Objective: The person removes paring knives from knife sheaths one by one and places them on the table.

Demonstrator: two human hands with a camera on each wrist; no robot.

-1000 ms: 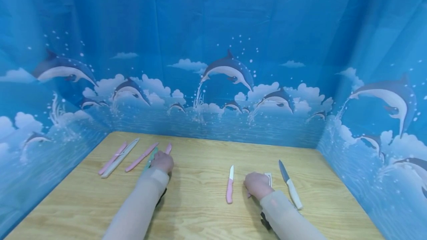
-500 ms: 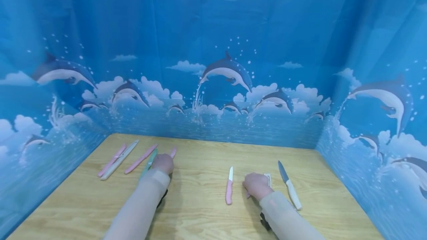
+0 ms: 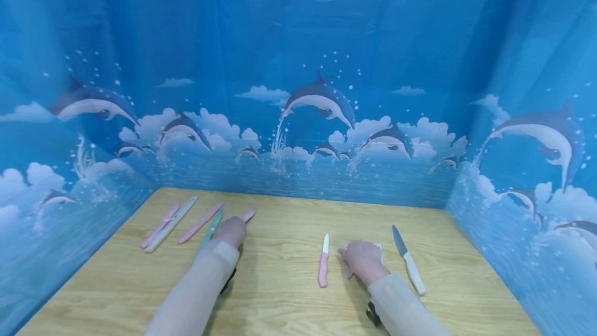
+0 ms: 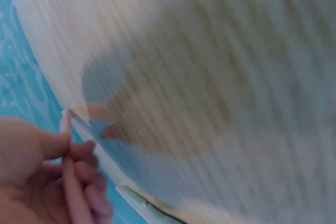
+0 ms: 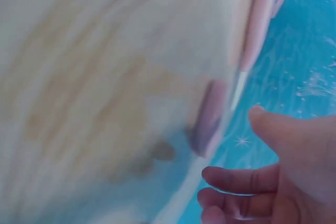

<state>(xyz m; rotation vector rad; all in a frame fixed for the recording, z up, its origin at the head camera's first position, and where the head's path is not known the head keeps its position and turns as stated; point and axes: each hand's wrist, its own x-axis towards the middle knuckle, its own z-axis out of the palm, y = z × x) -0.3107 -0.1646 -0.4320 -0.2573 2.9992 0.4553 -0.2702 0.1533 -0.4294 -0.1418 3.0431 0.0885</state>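
Looks like a little curtained-off spot tbh: one wood-grain table [image 3: 280, 284] boxed in on three sides by a blue backdrop [image 3: 261, 25] printed with leaping dolphins [image 3: 322, 98] and clouds [image 3: 263, 93]. Can't tell if it's in a home, lab or office, since the backdrop hides the room.

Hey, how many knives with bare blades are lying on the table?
2 that I can see: a pink-handled knife, just left of the right hand, and a white-handled knife to that hand's right. Another blade may be hidden beneath either hand.
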